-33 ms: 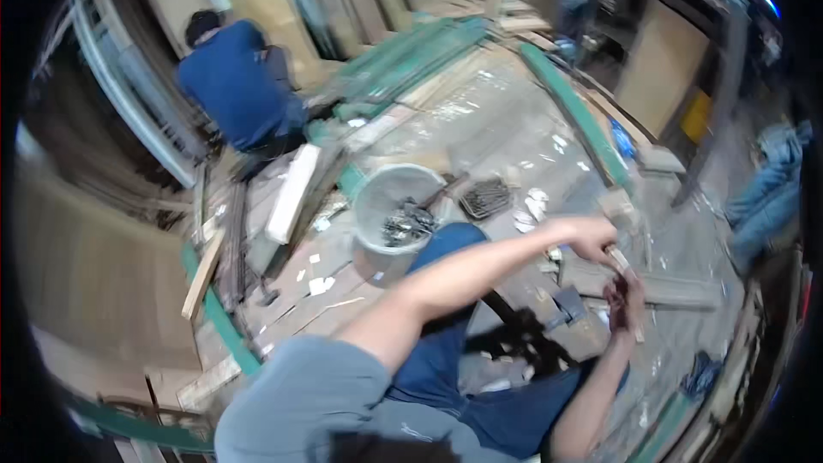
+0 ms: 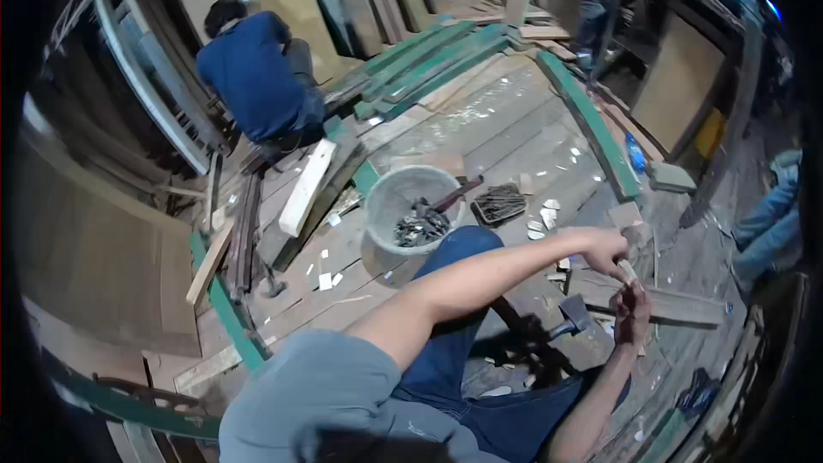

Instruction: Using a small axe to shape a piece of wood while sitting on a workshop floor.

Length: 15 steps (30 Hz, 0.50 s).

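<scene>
My left hand [image 2: 605,250] reaches across from the left, its fingers closed on the upper end of a small pale strip [image 2: 627,272] that looks like wood. Just below, my right hand [image 2: 633,315] has its fingertips bent in at the strip's lower end; its exact grip is partly hidden. A wooden beam [image 2: 686,307] lies on the floor behind my hands. Near my right wrist is a hammer-like tool with a dark, blocky head [image 2: 574,314]. Pale chips [image 2: 549,214] lie beyond my left forearm.
A grey bucket [image 2: 386,206] holding dark metal bits stands beyond my knee, beside a tray of nails [image 2: 499,203]. Green-edged beams [image 2: 591,124] and a pale block [image 2: 307,189] lie around. A person in blue [image 2: 257,77] crouches at far left; another person's jeans [image 2: 771,210] show at right.
The view has shifted slightly, so the surroundings sit a little farther right and lower, and the blur has cleared. Both hands stay at the pale strip.
</scene>
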Tool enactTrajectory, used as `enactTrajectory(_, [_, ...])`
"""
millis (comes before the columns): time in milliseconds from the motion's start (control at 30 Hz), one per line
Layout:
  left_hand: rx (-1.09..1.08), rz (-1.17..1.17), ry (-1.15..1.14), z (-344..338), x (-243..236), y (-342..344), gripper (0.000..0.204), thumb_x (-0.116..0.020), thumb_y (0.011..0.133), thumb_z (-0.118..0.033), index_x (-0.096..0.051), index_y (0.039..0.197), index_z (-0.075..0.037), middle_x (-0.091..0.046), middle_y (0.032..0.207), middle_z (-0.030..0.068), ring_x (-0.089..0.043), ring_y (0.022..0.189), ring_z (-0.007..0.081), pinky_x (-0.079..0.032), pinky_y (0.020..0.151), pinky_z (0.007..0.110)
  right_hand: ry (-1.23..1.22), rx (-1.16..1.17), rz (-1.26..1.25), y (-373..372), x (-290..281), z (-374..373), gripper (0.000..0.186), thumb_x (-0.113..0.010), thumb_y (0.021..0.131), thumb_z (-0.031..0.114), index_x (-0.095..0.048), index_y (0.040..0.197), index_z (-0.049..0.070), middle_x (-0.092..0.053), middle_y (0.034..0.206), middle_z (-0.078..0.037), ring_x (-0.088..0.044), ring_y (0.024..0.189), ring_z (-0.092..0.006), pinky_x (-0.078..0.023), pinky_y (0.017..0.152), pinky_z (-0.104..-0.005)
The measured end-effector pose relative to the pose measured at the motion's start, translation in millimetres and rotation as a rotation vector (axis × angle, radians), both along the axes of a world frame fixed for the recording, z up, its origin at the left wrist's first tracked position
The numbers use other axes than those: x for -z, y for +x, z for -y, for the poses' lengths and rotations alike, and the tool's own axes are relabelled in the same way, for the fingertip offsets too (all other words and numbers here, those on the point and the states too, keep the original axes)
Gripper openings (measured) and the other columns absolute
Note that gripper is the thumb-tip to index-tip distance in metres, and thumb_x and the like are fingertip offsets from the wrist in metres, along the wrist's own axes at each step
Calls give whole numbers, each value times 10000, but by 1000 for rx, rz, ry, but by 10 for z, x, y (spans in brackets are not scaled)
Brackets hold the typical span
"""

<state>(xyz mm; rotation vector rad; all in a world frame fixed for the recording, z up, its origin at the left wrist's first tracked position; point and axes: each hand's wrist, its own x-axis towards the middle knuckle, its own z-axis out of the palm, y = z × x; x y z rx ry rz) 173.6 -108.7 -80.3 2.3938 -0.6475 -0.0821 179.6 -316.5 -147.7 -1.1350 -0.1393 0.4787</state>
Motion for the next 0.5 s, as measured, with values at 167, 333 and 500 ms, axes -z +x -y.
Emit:
enactTrajectory(167, [-27,-98,-36,-217,0,-116,384,-665,757,-374,-653,769,9,-624,662,189,-618,644,332,-454,579,428,98,-120,55,5,75,-230,205,-620,880,238,-528,885,55,-488,666,1,-445,546,-89,-363,490,-248])
enactTrajectory(333, [11,-105,-36,-163,-20,-182,391,-661,761,-383,-652,769,8,-620,654,189,-618,645,329,-455,581,423,7,-201,146,-34,95,-148,314,-597,886,363,-529,857,58,-486,647,-6,-439,504,-97,-355,454,-254])
enactTrajectory(500, [42,-183,-79,-231,-32,-149,353,-635,755,-336,-636,815,12,-619,696,199,-605,636,309,-459,581,407,5,-298,120,-31,65,-121,300,-569,895,303,-552,1034,37,-546,735,-35,-507,593,-119,-393,526,-251])
